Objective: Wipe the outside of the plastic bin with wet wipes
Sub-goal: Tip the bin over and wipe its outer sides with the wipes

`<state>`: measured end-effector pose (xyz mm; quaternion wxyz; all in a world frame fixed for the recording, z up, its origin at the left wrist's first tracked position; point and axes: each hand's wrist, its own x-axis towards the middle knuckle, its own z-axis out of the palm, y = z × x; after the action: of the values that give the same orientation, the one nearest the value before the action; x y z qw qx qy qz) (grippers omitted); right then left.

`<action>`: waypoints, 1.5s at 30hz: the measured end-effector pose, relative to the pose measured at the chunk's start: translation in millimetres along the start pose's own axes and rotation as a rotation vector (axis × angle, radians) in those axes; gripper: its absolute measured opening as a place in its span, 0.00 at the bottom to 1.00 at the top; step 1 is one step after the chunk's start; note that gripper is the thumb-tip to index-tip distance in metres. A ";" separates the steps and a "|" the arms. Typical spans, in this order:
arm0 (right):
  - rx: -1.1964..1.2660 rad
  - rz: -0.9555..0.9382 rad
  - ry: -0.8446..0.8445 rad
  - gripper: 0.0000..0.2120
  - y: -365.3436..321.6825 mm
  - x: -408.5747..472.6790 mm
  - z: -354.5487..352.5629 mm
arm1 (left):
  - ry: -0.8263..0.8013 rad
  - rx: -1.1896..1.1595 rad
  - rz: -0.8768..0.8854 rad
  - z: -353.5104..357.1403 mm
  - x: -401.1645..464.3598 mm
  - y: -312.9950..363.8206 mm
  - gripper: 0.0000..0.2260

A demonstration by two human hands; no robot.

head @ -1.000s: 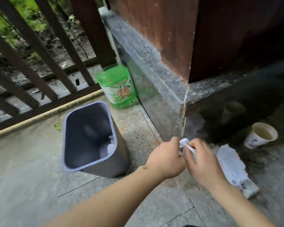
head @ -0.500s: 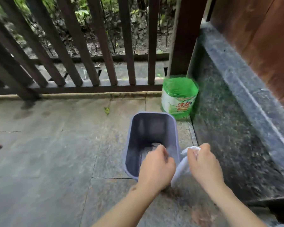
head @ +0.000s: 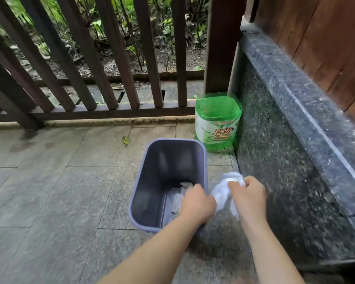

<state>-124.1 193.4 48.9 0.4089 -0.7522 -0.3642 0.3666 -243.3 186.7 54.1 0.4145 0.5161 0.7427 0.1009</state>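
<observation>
A grey-blue plastic bin (head: 150, 173) stands upright on the stone floor, open at the top, with some crumpled scraps at its bottom. A white wet wipe (head: 221, 193) hangs stretched between both hands just right of the bin's rim. My left hand (head: 197, 203) pinches the wipe's lower end over the bin's near right corner. My right hand (head: 247, 198) grips its upper end, beside the bin and apart from it.
A cut-open green detergent bottle (head: 216, 124) stands behind the bin in the corner. A dark granite ledge (head: 291, 128) under a wooden wall runs along the right. A wooden railing (head: 103, 64) closes off the far side. A small leaf (head: 125, 140) lies on the tiles.
The view swung left from the ledge corner, paper cup and wipe packet to the bin. Both hands carried the wipe to the bin's right side and have pulled it further open.
</observation>
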 end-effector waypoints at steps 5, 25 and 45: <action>0.130 0.112 -0.078 0.07 1.1 -10.6 6.9 | 0.134 0.159 0.021 1.2 -9.5 -1.7 0.14; 0.414 0.040 -0.412 0.19 20.6 -63.6 53.2 | 0.333 -0.494 -0.109 -86.0 -90.0 -175.2 0.09; 0.007 -0.531 -0.716 0.27 -8.7 -121.9 160.9 | 0.467 -0.999 -0.201 -114.3 -119.4 -227.1 0.07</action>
<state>-319.7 149.5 23.6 0.3396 -0.4569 -0.6622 0.4873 -465.9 15.5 56.6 0.4408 0.1478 0.7224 0.5119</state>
